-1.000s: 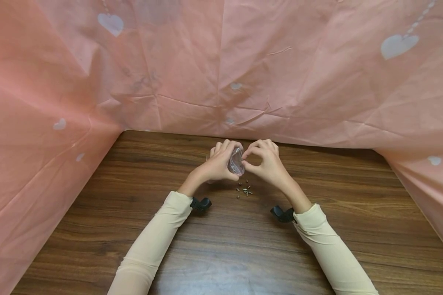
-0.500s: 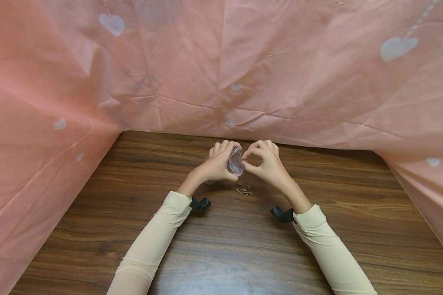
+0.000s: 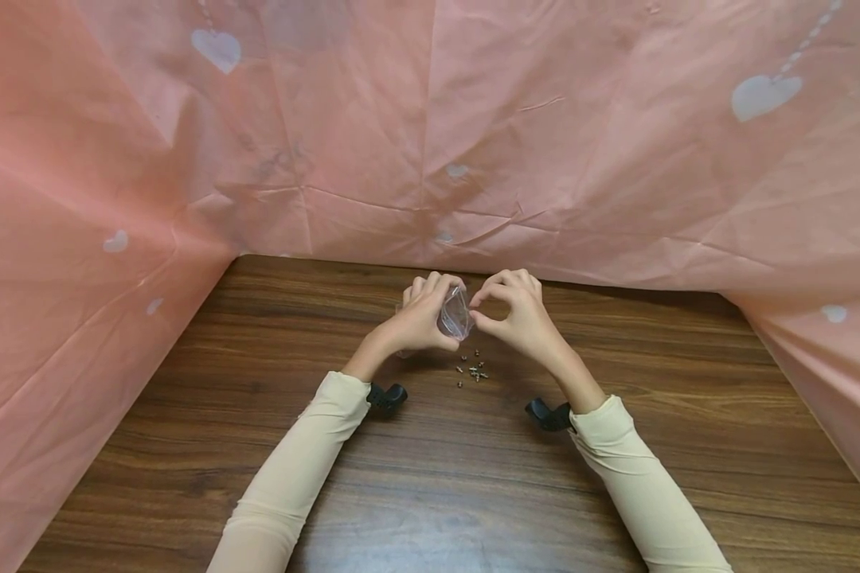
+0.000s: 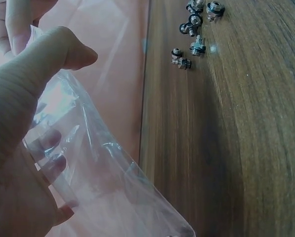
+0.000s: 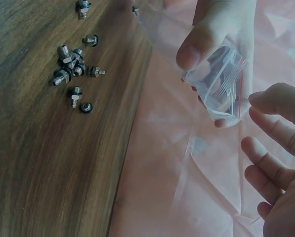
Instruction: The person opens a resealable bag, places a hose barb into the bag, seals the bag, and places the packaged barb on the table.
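A clear zip bag point(image 3: 455, 313) is held by my left hand point(image 3: 426, 317), whose thumb and fingers curl round it near the mouth. In the right wrist view, the bag point(image 5: 221, 91) gapes open and shows a red line along its seal. My right hand point(image 3: 519, 316) pinches the edge of the mouth between thumb and index finger; its other fingers are loosely bent. Several small metal fittings point(image 3: 476, 372) with nuts and dark rings lie on the table below the bag. One small fitting point(image 5: 135, 10) shows at the bag's far corner, seemingly inside it.
The dark wood-grain table point(image 3: 416, 477) stretches under both arms. A pink sheet with white hearts point(image 3: 344, 127) hangs behind the table and along its sides. Black bands point(image 3: 387, 398) sit on both wrists, below cream sleeves.
Very little differs. My left hand and the bag have edged slightly to the left in the head view, while the right hand stays at the bag's mouth.
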The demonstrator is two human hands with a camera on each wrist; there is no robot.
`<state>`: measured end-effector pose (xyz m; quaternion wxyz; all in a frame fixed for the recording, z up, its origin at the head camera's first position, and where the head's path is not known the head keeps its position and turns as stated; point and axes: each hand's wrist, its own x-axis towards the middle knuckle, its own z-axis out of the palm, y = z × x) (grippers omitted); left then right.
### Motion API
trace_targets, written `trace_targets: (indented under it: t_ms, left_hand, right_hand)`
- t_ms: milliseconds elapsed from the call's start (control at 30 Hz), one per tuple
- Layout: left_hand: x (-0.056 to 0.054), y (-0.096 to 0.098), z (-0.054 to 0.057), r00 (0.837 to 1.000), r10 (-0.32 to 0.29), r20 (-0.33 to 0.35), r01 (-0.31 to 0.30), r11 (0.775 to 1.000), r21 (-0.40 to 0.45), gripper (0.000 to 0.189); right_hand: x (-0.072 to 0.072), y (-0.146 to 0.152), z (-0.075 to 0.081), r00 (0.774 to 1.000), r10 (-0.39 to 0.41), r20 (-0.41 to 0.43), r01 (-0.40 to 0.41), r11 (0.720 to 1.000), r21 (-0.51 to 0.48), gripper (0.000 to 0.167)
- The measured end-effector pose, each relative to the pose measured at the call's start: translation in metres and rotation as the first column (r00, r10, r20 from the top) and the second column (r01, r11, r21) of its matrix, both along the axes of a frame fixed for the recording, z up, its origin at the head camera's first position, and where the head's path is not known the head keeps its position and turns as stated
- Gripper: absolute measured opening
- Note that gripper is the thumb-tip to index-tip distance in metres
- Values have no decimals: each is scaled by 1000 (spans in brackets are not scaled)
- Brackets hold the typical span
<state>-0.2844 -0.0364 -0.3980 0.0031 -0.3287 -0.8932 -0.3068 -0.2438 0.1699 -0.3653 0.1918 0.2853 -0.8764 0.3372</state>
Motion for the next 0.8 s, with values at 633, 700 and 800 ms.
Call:
trace_targets:
  t_ms: [633, 700, 800]
  left_hand:
    - [-6, -7, 3, 999, 40, -11, -40, 999, 25, 87]
    - [-6, -8, 4, 999, 43, -8, -43, 999, 33, 87]
    - [-5, -9, 5, 999, 48, -5, -47, 998, 38, 87]
  right_hand:
    - [5, 8, -8, 997, 32, 63, -42, 985, 166, 10]
    - [6, 10, -11, 996, 37, 80, -52, 981, 184, 11]
    - [8, 11, -15, 993, 48, 109, -70, 975, 212, 12]
